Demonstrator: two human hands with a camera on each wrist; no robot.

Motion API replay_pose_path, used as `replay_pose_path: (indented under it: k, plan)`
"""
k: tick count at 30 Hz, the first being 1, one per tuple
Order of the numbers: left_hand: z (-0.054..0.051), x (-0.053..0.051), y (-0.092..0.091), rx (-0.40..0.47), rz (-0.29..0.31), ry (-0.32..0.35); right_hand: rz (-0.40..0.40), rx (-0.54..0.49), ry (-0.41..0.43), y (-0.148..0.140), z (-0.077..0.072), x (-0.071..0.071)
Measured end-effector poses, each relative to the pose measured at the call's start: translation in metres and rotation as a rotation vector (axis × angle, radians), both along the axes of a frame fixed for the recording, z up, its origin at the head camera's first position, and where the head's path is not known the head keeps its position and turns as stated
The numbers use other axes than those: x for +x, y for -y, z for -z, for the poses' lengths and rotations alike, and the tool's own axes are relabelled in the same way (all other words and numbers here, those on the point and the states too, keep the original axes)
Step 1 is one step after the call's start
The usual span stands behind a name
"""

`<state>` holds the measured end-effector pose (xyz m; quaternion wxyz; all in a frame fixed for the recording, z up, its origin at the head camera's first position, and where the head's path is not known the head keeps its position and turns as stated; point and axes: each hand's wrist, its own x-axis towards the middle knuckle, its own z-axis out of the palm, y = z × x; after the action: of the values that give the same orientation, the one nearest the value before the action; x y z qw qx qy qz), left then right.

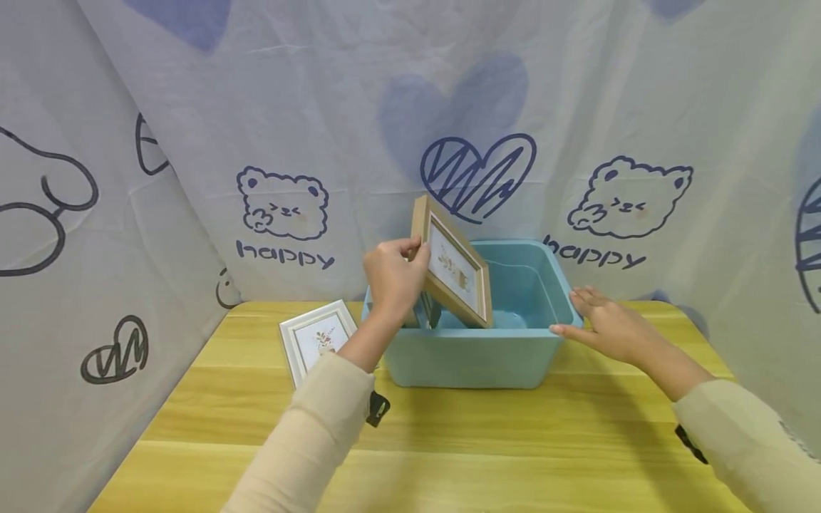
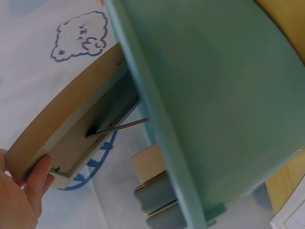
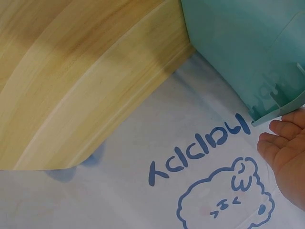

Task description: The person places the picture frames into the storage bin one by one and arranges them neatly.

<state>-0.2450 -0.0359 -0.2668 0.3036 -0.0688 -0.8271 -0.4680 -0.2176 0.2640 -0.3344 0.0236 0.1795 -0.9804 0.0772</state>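
Observation:
My left hand (image 1: 395,278) pinches the upper left corner of a wooden picture frame (image 1: 455,267) with a plant print. The frame leans at a slant, its lower end inside a light blue plastic bin (image 1: 468,360). In the left wrist view, its back and a thin support leg (image 2: 116,128) show. Beside it, at the bin's left end, stand other frames (image 2: 148,164), of which only edges are visible. My right hand (image 1: 606,324) rests on the bin's right rim with fingers extended; in the right wrist view, its fingertips (image 3: 281,129) touch near the rim.
A white picture frame (image 1: 314,338) lies on the wooden table (image 1: 481,456) left of the bin, partly hidden by my left forearm. Behind the table hangs a pale curtain (image 1: 359,128) printed with bears and hearts.

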Motion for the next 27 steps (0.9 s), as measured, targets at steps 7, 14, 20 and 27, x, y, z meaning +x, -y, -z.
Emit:
replay_pose_path:
  k: [7, 14, 20, 27]
  plan:
    - [0.017, -0.002, -0.003, -0.053, 0.025, -0.024, 0.0, -0.009, 0.002, 0.0, 0.001, 0.0]
    - [0.031, -0.003, -0.006, -0.108, 0.034, -0.018, 0.007, -0.011, 0.006, 0.0, 0.001, 0.0]
    - [0.039, -0.006, -0.008, -0.173, 0.015, 0.017, 0.006, -0.006, 0.001, 0.0, 0.002, -0.001]
    - [0.047, -0.009, -0.008, -0.267, -0.024, 0.027, 0.006, -0.01, -0.004, 0.0, 0.002, -0.001]
